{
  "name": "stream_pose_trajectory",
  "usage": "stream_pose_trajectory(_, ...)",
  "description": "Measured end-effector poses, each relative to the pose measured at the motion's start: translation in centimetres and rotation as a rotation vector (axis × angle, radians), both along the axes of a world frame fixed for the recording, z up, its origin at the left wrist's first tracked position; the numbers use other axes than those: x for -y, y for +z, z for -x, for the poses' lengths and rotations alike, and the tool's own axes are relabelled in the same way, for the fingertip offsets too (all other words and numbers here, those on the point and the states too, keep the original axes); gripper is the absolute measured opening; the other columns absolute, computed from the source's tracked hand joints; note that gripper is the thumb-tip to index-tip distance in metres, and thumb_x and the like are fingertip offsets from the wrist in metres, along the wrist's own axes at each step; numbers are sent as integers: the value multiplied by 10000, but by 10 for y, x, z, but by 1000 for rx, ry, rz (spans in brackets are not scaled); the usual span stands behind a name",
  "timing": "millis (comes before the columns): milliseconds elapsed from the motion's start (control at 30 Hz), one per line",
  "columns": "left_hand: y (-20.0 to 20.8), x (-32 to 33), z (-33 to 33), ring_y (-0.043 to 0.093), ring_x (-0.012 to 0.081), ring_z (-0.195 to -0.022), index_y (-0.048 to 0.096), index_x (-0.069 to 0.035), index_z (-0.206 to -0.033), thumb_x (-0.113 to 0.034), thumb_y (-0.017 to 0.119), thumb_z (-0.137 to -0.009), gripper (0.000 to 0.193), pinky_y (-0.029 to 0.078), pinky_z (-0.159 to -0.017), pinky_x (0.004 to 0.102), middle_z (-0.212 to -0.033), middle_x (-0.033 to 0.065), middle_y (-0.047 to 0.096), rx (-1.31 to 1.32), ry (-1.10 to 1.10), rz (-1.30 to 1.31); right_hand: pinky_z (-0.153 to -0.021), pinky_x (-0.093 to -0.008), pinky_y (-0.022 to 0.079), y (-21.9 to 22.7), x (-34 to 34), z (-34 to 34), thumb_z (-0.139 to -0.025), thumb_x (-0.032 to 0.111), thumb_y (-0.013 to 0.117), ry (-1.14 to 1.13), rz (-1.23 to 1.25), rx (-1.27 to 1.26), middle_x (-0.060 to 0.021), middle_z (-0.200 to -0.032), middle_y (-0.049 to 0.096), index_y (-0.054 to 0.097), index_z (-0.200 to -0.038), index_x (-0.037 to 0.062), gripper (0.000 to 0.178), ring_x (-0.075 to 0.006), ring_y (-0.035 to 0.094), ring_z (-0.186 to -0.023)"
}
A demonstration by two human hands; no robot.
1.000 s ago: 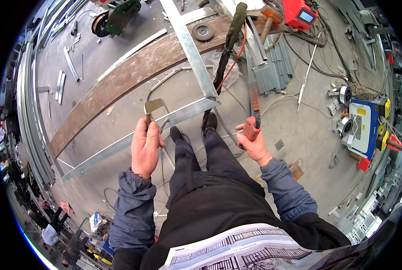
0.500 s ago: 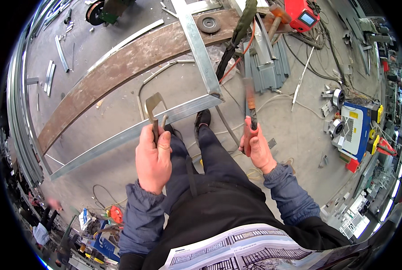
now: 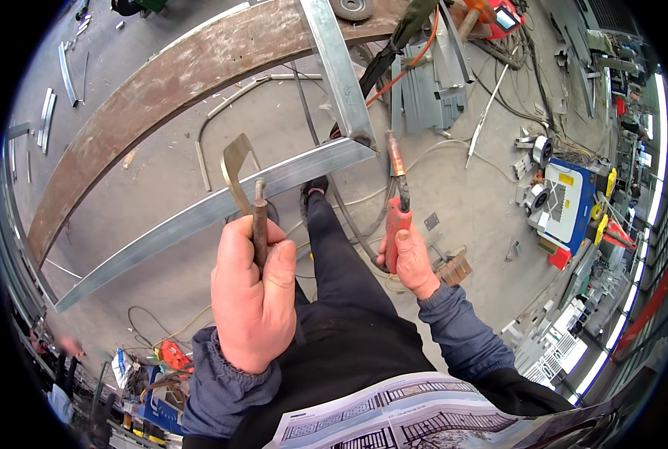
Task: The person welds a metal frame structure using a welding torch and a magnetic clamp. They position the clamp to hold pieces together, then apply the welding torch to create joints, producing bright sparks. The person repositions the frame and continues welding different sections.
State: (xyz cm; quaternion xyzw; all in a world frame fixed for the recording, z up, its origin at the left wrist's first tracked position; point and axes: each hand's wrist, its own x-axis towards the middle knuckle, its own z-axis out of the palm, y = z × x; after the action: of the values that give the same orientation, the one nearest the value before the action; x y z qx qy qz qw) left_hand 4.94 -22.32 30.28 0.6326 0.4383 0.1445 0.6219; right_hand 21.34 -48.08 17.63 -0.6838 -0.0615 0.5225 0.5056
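My right hand point(image 3: 409, 258) is wrapped tight around the red handle of a welding torch point(image 3: 396, 196), fingers fully closed; its copper nozzle points up and away from me, its tip just short of the corner joint point(image 3: 360, 142) where two galvanised steel channels meet. The torch's long axis runs almost straight from my palm to that corner, so the joint lies directly ahead of the tip.

My left hand point(image 3: 253, 295) is clenched on a rusty chipping hammer point(image 3: 259, 224), handle upright in the fist, with a bent flat metal strip point(image 3: 235, 168) rising beside it from the same grip. I cannot tell whether strip and hammer are one piece. This hand sits over the long channel point(image 3: 199, 213), which slants from the lower left on the floor up to the joint.

The right hand is clearly nearer the joint. The second channel point(image 3: 337, 60) runs from the corner toward the top edge, crossing a broad rusty steel beam point(image 3: 154, 97). My dark trouser legs and shoe point(image 3: 315, 187) stand just beside the long channel, cables trailing over the concrete floor point(image 3: 468, 194).
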Motion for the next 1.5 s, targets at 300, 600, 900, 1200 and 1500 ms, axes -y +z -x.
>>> stream_pose_trajectory(300,-5,-1,11,484,83,-651,589,1,-1218,-29,789,-1003,295,435,-618,251,-796,6,562,25,-80,-66,-672,-292,539,-8,-19,7,-1103,750,464,52,17,227,-58,-901,680,413,-1707,90,896,-112,619,-704)
stream_pose_trajectory(600,-13,2,18,538,82,-663,589,11,-1218,-17,798,-989,311,472,-643,246,-818,19,605,50,-75,-99,-596,-311,491,-16,-29,1,-1105,749,467,99,206,229,-26,-727,592,514,-1654,109,844,-107,607,-637)
stream_pose_trajectory(900,-13,5,21,544,80,-660,588,22,-1240,-25,796,-993,327,464,-633,245,-812,18,613,75,-67,-96,-593,-271,490,-32,-13,0,-1114,738,446,125,193,256,-41,-918,642,487,-1615,42,859,-108,575,-635)
stream_pose_trajectory(1200,-14,7,23,563,76,-653,582,30,-1238,-15,776,-998,312,475,-627,245,-804,29,636,79,-77,-107,-616,-292,519,-24,-12,-3,-1096,775,438,144,231,231,-64,-784,635,484,-1584,1,916,-137,630,-639)
stream_pose_trajectory(1500,-13,11,24,546,90,-629,582,15,-1225,-8,786,-981,319,463,-611,251,-807,36,627,24,-84,-129,-622,-293,514,-4,-8,4,-1110,752,431,14,81,120,-39,-754,626,445,-1692,86,885,-130,643,-645)
